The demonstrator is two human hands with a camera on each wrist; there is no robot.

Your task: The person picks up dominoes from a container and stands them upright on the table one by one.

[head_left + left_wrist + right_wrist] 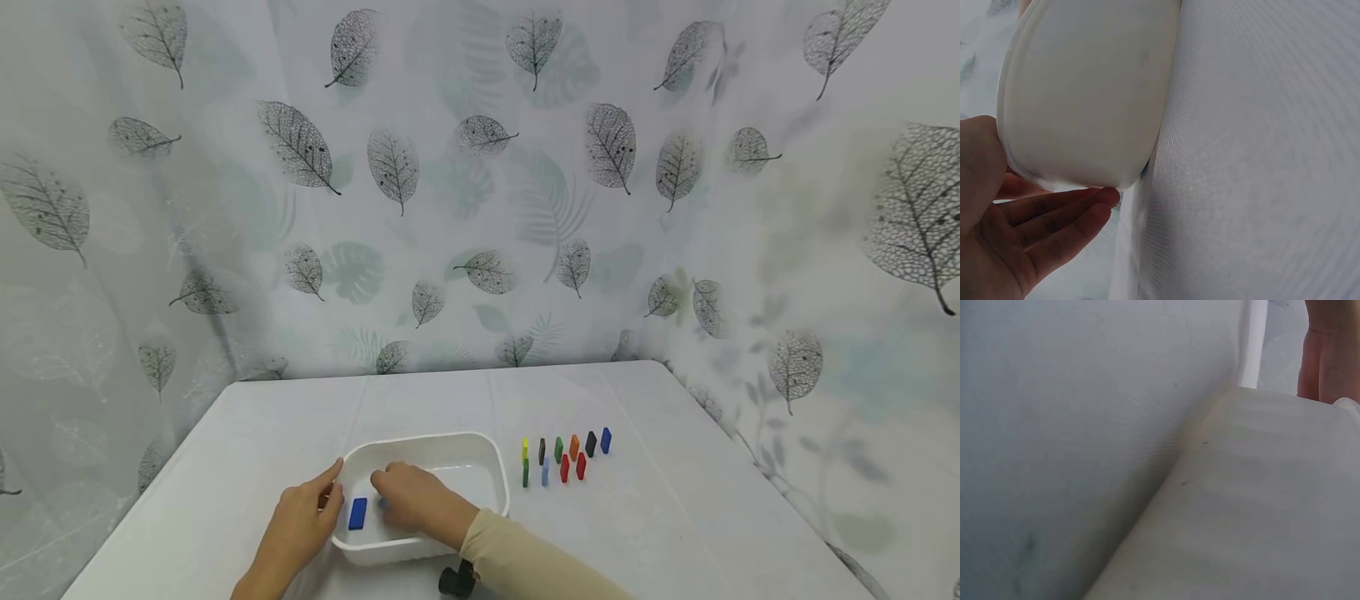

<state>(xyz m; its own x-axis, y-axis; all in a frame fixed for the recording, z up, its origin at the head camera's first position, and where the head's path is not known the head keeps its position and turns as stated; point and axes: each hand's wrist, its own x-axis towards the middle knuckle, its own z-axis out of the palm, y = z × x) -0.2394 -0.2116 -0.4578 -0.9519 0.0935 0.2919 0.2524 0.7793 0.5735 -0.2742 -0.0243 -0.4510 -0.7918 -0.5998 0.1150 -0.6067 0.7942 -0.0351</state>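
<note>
A white plastic tray (501, 487) sits on the table. At its left rim is my left hand (303, 512), fingers extended. In the left wrist view the fingertips (1107, 197) touch the underside of the tray's rounded end. My right hand (420, 500) reaches inside the tray with curled fingers. It pinches a light blue rectangular block (383, 503), mostly hidden under the fingers. A dark blue rectangular block (357, 513) lies flat on the tray floor, between the two hands. The right wrist view shows the tray's outer wall (1254, 500) and part of my left hand (1335, 356).
Right of the tray, several small blocks stand upright in two rows. Among them are a yellow block (525, 451), an orange block (574, 447), a black block (591, 444) and a red block (581, 467). A leaf-patterned curtain (480, 217) surrounds the white table (675, 533).
</note>
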